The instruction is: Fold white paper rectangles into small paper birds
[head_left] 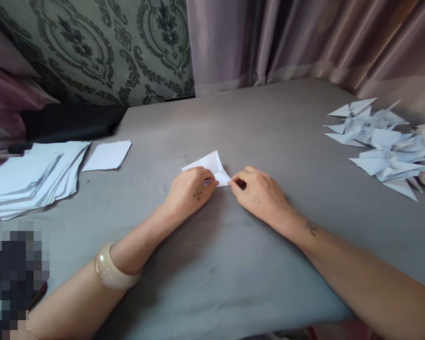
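A partly folded sheet of white paper (212, 163) lies at the middle of the grey-covered table, with crease lines across it. My left hand (191, 188) pinches its near left side, thumb and fingers pressed together on the edge. At the right corner, the thumb and forefinger of my right hand (257, 189) are closed on the paper's tip. Part of the paper's left side is hidden behind my left hand. A pale bangle (113, 269) sits on my left forearm.
On the left are a stack of large white sheets (31, 174) and a smaller pile of square paper (108, 156). Several folded paper figures with pointed ends (382, 141) are heaped at the right. A black cloth (74, 120) lies at the back left; curtains (233, 42) hang behind the table.
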A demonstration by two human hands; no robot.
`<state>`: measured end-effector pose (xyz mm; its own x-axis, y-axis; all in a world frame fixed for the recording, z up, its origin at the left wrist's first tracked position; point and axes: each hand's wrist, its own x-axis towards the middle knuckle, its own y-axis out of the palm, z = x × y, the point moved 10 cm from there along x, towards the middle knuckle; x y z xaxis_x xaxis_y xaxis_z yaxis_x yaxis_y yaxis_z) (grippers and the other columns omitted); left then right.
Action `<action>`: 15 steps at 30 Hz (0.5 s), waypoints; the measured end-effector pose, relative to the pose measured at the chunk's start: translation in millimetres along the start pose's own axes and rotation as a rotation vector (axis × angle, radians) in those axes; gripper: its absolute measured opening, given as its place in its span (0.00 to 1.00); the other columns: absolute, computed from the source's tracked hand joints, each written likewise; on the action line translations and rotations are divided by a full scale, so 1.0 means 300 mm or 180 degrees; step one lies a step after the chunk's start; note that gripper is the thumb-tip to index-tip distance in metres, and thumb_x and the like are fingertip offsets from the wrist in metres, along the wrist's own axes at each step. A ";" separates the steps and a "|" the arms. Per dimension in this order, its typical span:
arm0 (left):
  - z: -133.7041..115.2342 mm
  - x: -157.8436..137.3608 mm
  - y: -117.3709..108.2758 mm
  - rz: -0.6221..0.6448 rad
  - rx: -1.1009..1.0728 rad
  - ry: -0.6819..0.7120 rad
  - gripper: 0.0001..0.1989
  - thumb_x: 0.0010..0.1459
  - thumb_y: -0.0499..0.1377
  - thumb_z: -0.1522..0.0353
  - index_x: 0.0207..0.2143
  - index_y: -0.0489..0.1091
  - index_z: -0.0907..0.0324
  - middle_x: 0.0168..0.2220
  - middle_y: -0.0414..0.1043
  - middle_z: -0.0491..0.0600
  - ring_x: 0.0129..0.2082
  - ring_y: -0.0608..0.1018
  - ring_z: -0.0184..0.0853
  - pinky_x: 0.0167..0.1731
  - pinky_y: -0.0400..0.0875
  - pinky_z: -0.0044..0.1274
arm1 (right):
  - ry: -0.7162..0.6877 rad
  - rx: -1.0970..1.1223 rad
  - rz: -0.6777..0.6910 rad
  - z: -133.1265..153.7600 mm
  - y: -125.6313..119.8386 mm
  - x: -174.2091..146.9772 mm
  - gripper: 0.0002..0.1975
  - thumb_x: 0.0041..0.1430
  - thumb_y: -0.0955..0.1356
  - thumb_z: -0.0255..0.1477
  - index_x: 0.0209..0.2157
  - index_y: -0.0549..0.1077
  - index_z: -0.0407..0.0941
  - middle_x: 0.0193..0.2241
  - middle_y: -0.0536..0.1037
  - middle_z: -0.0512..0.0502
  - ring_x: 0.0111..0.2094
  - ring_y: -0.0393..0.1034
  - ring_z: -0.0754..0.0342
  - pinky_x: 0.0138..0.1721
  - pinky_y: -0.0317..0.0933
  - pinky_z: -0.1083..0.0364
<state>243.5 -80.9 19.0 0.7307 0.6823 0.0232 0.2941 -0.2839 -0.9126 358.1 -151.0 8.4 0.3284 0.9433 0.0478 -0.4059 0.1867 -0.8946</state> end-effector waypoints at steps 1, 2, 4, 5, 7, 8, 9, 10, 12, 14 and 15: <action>0.001 0.002 0.001 0.0015 -0.0019 -0.0008 0.11 0.60 0.53 0.66 0.33 0.74 0.60 0.36 0.77 0.51 0.34 0.76 0.38 0.33 0.67 0.27 | 0.0000 -0.0029 0.0006 0.002 0.002 0.000 0.11 0.63 0.63 0.32 0.33 0.77 0.48 0.34 0.75 0.49 0.30 0.67 0.56 0.29 0.52 0.55; 0.002 0.003 0.002 0.0025 -0.0039 -0.0008 0.11 0.60 0.53 0.66 0.33 0.74 0.60 0.37 0.77 0.51 0.35 0.77 0.38 0.33 0.67 0.27 | -0.0005 -0.0059 0.0014 0.004 0.003 0.000 0.11 0.63 0.63 0.32 0.33 0.77 0.48 0.34 0.75 0.49 0.30 0.67 0.56 0.29 0.52 0.55; 0.005 0.007 0.005 0.0033 -0.0080 -0.0010 0.11 0.60 0.53 0.66 0.34 0.74 0.60 0.37 0.78 0.51 0.35 0.77 0.39 0.34 0.68 0.27 | -0.0015 -0.0115 0.0027 0.008 0.004 -0.002 0.11 0.63 0.63 0.32 0.34 0.77 0.48 0.35 0.75 0.49 0.31 0.68 0.56 0.29 0.51 0.55; 0.009 0.008 0.005 0.0024 -0.0098 -0.0017 0.11 0.59 0.53 0.66 0.34 0.75 0.60 0.37 0.78 0.51 0.36 0.77 0.39 0.34 0.68 0.28 | -0.0017 -0.0140 0.0029 0.010 0.003 -0.002 0.11 0.63 0.63 0.32 0.34 0.77 0.48 0.35 0.75 0.49 0.32 0.68 0.56 0.29 0.51 0.55; 0.015 0.011 0.009 0.0013 -0.0131 -0.0023 0.11 0.59 0.54 0.66 0.34 0.75 0.60 0.37 0.78 0.51 0.36 0.77 0.39 0.35 0.68 0.28 | -0.0027 -0.0183 0.0043 0.013 0.003 -0.003 0.10 0.64 0.63 0.31 0.34 0.76 0.47 0.36 0.75 0.50 0.32 0.68 0.56 0.29 0.51 0.55; 0.018 0.013 0.010 0.0009 -0.0148 -0.0020 0.11 0.59 0.54 0.66 0.34 0.75 0.60 0.36 0.78 0.51 0.36 0.77 0.39 0.35 0.68 0.28 | -0.0039 -0.0206 0.0052 0.015 0.004 -0.004 0.10 0.64 0.63 0.31 0.34 0.75 0.47 0.36 0.75 0.50 0.32 0.68 0.56 0.29 0.51 0.55; 0.020 0.014 0.012 -0.0001 -0.0159 -0.0012 0.11 0.59 0.54 0.66 0.34 0.75 0.59 0.36 0.78 0.51 0.36 0.78 0.39 0.34 0.68 0.28 | -0.0054 -0.0232 0.0058 0.016 0.005 -0.004 0.10 0.64 0.63 0.31 0.34 0.75 0.47 0.36 0.75 0.50 0.32 0.68 0.56 0.29 0.51 0.55; 0.022 0.015 0.013 -0.0002 -0.0165 0.0000 0.11 0.59 0.54 0.65 0.34 0.75 0.59 0.36 0.78 0.51 0.35 0.78 0.39 0.34 0.68 0.27 | -0.0081 -0.0257 0.0061 0.018 0.006 -0.004 0.10 0.64 0.63 0.31 0.34 0.75 0.47 0.36 0.75 0.49 0.33 0.68 0.56 0.29 0.51 0.55; 0.024 0.017 0.016 -0.0003 -0.0146 0.0012 0.11 0.59 0.53 0.65 0.34 0.75 0.59 0.36 0.79 0.50 0.35 0.78 0.39 0.33 0.67 0.27 | -0.0143 -0.0315 0.0048 0.021 0.009 -0.004 0.10 0.65 0.62 0.31 0.34 0.74 0.46 0.36 0.74 0.49 0.33 0.68 0.55 0.30 0.51 0.55; 0.024 0.018 0.016 -0.0007 -0.0103 0.0020 0.11 0.58 0.53 0.65 0.34 0.75 0.59 0.35 0.79 0.50 0.34 0.77 0.39 0.32 0.67 0.27 | -0.0208 -0.0387 0.0030 0.025 0.013 -0.004 0.09 0.65 0.62 0.32 0.34 0.73 0.46 0.37 0.74 0.48 0.33 0.68 0.55 0.30 0.50 0.55; 0.024 0.018 0.016 -0.0009 -0.0083 0.0022 0.11 0.58 0.53 0.66 0.33 0.75 0.59 0.35 0.79 0.50 0.34 0.77 0.39 0.31 0.66 0.26 | -0.0240 -0.0430 0.0031 0.028 0.016 -0.004 0.09 0.65 0.62 0.32 0.34 0.72 0.46 0.37 0.74 0.48 0.33 0.68 0.55 0.30 0.50 0.55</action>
<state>244.3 -73.6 11.9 0.7341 0.6784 0.0285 0.3120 -0.2997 -0.9016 348.7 -149.0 7.8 0.2580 0.9638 0.0677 -0.2887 0.1438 -0.9466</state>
